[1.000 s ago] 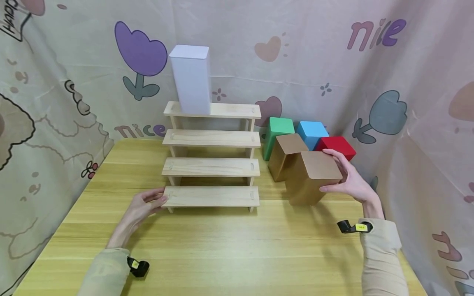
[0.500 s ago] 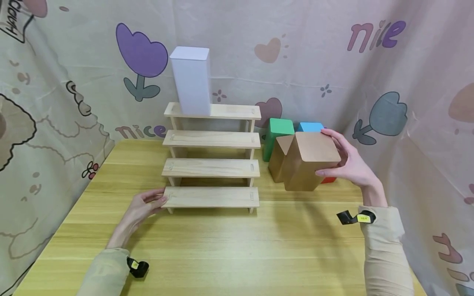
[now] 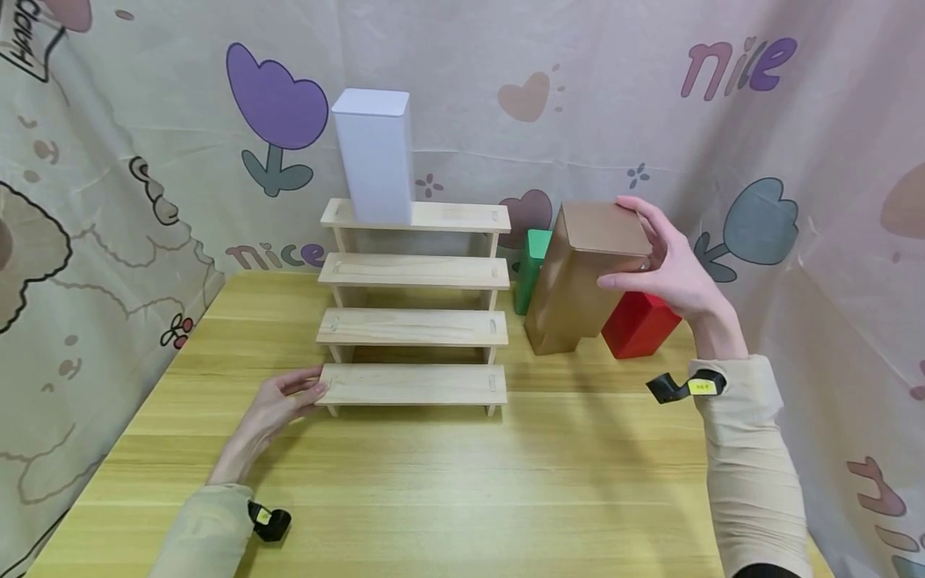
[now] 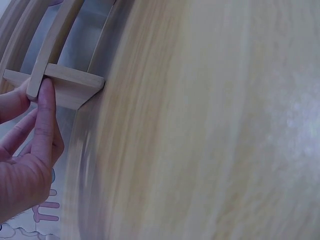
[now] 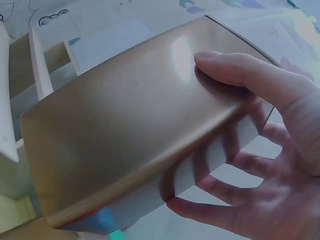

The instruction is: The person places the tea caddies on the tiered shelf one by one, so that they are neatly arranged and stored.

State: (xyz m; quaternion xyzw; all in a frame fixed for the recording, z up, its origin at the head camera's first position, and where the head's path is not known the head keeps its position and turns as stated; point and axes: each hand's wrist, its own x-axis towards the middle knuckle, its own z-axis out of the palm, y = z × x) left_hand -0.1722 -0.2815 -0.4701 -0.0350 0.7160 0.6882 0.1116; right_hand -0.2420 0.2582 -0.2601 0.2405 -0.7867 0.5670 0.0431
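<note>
My right hand [image 3: 675,269] grips a tall brown box [image 3: 588,273] near its top and holds it raised and tilted. In the right wrist view the thumb presses one face of the box while the fingers spread along another. Behind it, a second brown box [image 3: 552,343] is mostly hidden, only its lower part showing. My left hand [image 3: 278,405] pinches the left end of the lowest board of a wooden tiered shelf [image 3: 412,384]. Thumb and forefinger sit on either side of that board in the left wrist view. A white box [image 3: 376,164] stands upright on the top tier, towards the left.
To the right of the shelf, a green box [image 3: 533,277] and a red box [image 3: 639,325] stand on the wooden table [image 3: 433,498]. The blue box is hidden in the head view. A printed curtain [image 3: 462,80] hangs behind and at both sides.
My right hand has lifted the brown box off the table, up and slightly left, over the second brown box. The red box shows again and the blue one is covered. My left hand stays put.
</note>
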